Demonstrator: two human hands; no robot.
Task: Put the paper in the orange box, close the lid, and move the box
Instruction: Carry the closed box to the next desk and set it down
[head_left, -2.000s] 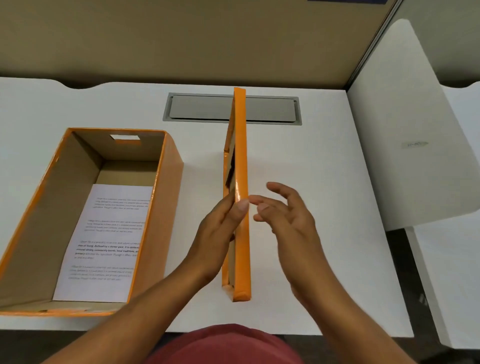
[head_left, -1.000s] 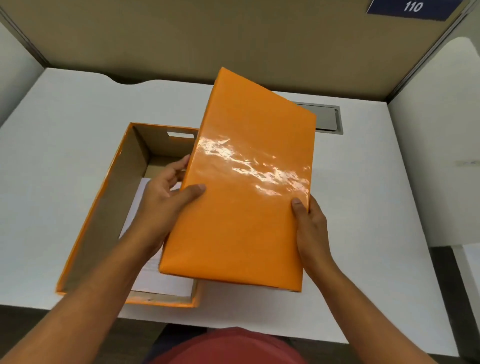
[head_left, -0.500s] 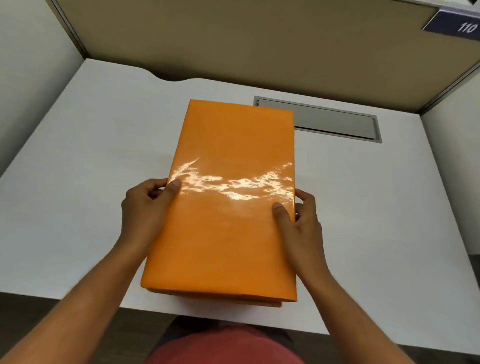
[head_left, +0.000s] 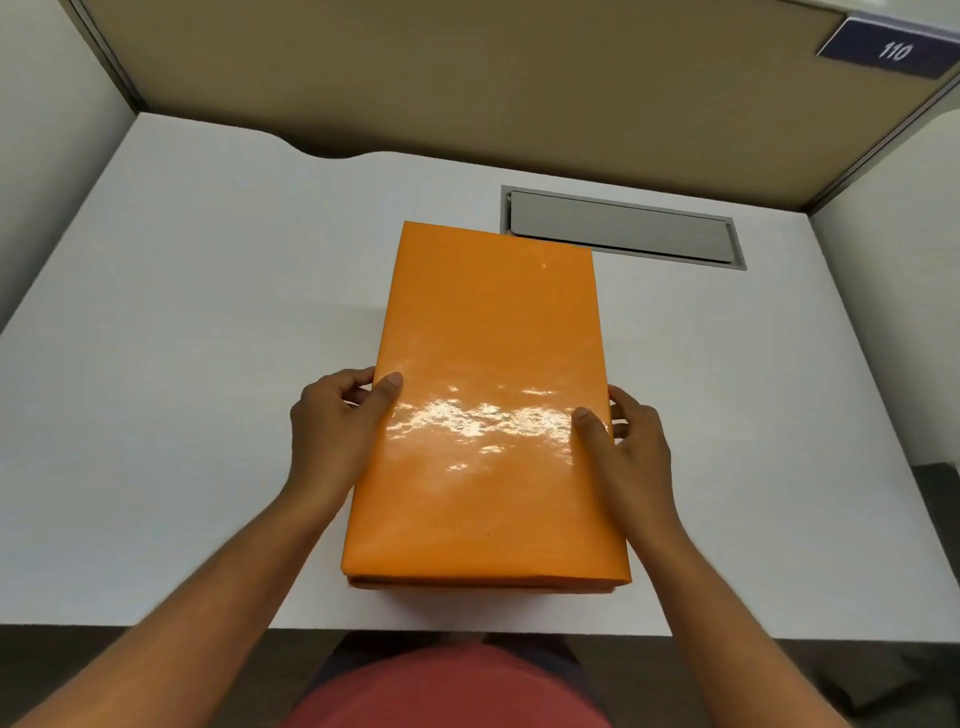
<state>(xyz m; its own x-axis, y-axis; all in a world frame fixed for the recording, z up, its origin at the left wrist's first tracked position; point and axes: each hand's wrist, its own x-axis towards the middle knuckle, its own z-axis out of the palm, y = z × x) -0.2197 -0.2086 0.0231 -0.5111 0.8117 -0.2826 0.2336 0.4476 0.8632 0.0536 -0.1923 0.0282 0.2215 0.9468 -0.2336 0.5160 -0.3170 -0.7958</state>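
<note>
The glossy orange lid (head_left: 488, 374) lies flat over the orange box, whose front wall (head_left: 483, 583) shows as a thin strip below the lid's near edge. The box stands on the white desk (head_left: 197, 364) close to its front edge. My left hand (head_left: 337, 431) grips the lid's left side, thumb on top and fingers curled down the side. On the lid's right side my right hand (head_left: 626, 457) holds the same way. The paper is hidden inside the box.
A grey cable hatch (head_left: 623, 228) is set into the desk just beyond the box's far right corner. Tan partition walls close the desk at the back and a white panel (head_left: 893, 312) at the right. A sign (head_left: 891, 52) reads 110.
The lid went from standing on edge to lying over the box, hiding the paper. In the last half second both hands stay on its sides and it sits squarer.
</note>
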